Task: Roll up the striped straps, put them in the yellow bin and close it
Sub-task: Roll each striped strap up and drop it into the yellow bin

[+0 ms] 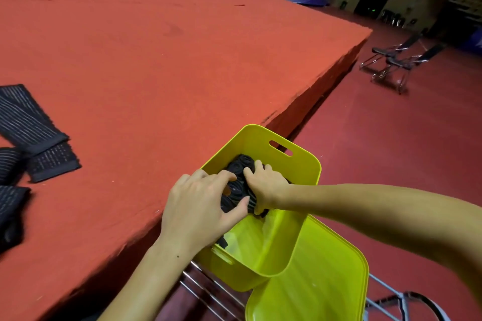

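The yellow bin stands open at the edge of the red platform, on a metal frame. Inside it lie several rolled black striped straps. My left hand and my right hand both reach into the bin, fingers pressed around one rolled strap between them. The bin's yellow lid lies loose below and to the right of the bin. Unrolled striped straps lie flat on the platform at the far left, partly cut off by the frame.
The red platform drops off along its right edge to a lower dark-red floor. Folding chairs stand on that floor at the right. A metal chair frame sits under the bin.
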The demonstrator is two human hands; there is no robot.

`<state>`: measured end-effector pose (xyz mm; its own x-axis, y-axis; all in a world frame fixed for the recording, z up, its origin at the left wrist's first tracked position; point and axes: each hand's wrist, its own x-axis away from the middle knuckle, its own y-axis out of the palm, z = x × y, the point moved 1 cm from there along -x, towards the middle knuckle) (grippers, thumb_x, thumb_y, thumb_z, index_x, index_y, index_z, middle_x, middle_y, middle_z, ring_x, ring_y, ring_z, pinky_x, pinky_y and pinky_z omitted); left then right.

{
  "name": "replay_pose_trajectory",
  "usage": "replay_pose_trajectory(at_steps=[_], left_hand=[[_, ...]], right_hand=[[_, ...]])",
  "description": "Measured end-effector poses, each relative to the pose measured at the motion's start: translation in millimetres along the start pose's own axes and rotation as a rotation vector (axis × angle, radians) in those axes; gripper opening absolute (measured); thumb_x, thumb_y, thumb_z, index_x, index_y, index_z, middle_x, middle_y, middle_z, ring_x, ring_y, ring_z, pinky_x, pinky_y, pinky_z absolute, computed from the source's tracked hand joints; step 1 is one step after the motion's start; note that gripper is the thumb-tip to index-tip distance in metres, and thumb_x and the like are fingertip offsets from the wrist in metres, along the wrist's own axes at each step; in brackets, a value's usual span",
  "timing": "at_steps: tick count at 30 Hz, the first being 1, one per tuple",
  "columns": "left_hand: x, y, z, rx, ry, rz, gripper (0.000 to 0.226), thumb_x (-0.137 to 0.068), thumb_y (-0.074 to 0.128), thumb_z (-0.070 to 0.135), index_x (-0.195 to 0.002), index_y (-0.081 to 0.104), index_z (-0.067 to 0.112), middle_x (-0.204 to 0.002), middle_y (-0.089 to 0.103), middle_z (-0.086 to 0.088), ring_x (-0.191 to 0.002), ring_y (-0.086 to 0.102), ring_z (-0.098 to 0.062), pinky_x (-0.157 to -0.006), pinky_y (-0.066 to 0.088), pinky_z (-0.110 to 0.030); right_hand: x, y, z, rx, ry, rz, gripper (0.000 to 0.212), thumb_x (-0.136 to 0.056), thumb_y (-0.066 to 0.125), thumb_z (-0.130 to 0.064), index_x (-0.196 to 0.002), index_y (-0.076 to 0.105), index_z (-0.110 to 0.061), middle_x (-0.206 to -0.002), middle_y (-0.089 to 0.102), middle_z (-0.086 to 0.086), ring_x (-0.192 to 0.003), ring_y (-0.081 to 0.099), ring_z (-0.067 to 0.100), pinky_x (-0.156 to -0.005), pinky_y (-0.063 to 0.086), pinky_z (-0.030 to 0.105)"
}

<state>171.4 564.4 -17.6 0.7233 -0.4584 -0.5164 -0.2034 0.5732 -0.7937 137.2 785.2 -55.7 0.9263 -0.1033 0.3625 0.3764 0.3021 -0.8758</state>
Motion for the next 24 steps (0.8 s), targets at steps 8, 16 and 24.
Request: replay_pose_trajectory(at_steps=[8, 16, 24], left_hand=[[0.2, 0.4, -1.0, 0.013, -0.006, -0.015, 0.051, -0.091, 0.055, 0.071, -0.117, 0.075, 0.032, -0.078, 0.069, 0.015, -0.08, 0.065, -0.013, -0.068, 0.052, -0.035], [-1.4, 0.1, -1.4, 0.011, -0.008, -0.044, 0.05, -0.092, 0.055, 0.071, -0.118, 0.073, 0.033, -0.078, 0.068, 0.016, -0.08, 0.065, -0.012, -0.069, 0.052, -0.036], [-2.0, -20.1, 1.5, 0.271, -0.15, -0.024, 0.049, -0.087, 0.063, 0.067, -0.13, 0.061, 0.045, -0.088, 0.069, 0.027, -0.092, 0.063, 0.0, -0.077, 0.056, -0.033]], right_hand=[[-7.3, 4.7, 7.5, 0.039, -0.049, 0.073, 0.117, -0.065, 0.094, -0.063, -0.151, 0.033, -0.012, -0.142, 0.051, 0.016, -0.131, 0.049, 0.04, -0.098, 0.052, 0.048], [-4.1, -7.0, 28.8, -0.173, -0.109, -0.006, 0.091, -0.068, 0.093, -0.06, -0.137, 0.044, -0.027, -0.133, 0.056, 0.005, -0.123, 0.05, 0.032, -0.091, 0.051, 0.045], [43.3, -39.1, 46.1, -0.663, -0.196, 0.253, 0.067, -0.079, 0.084, -0.065, -0.129, 0.052, -0.033, -0.115, 0.065, -0.013, -0.104, 0.066, 0.012, -0.088, 0.058, 0.041]])
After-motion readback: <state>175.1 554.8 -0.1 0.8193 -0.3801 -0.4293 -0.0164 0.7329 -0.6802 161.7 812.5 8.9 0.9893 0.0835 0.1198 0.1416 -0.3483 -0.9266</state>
